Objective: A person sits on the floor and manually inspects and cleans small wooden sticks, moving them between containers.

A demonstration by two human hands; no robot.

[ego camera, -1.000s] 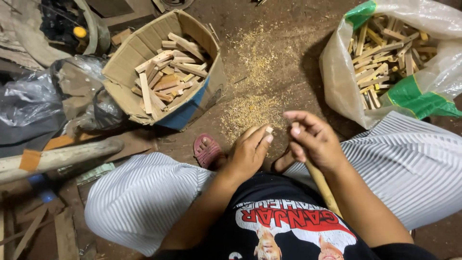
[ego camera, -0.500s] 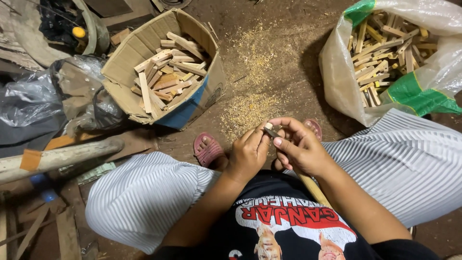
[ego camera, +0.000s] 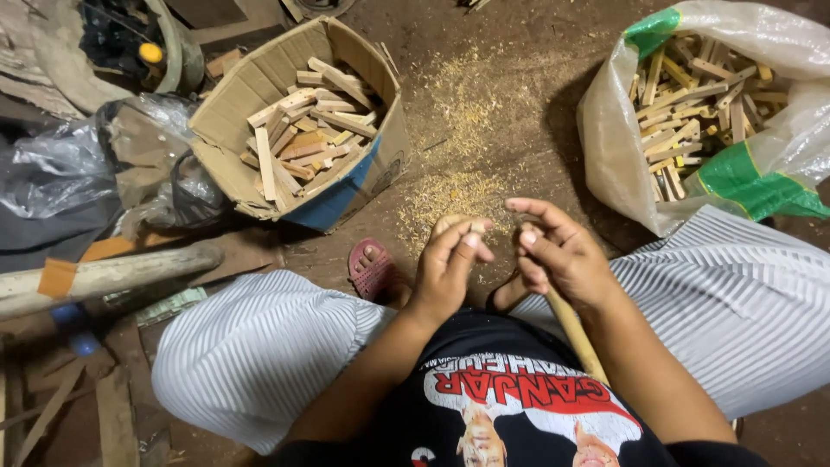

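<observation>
Wooden offcuts fill the plastic sack (ego camera: 622, 164) at the person's right, many pale sticks stacked inside, while the cardboard box (ego camera: 251, 86) at the left holds a smaller heap of similar pieces. Sawdust (ego camera: 458, 186) lies scattered on the dirt floor between them, so judging by that, some pieces are done and much of the sack remains. The right hand (ego camera: 562, 255) grips a wooden stick (ego camera: 577, 333), fingers curled around it. The left hand (ego camera: 450, 264) pinches a small rounded wooden piece (ego camera: 454, 223), fingertips together.
</observation>
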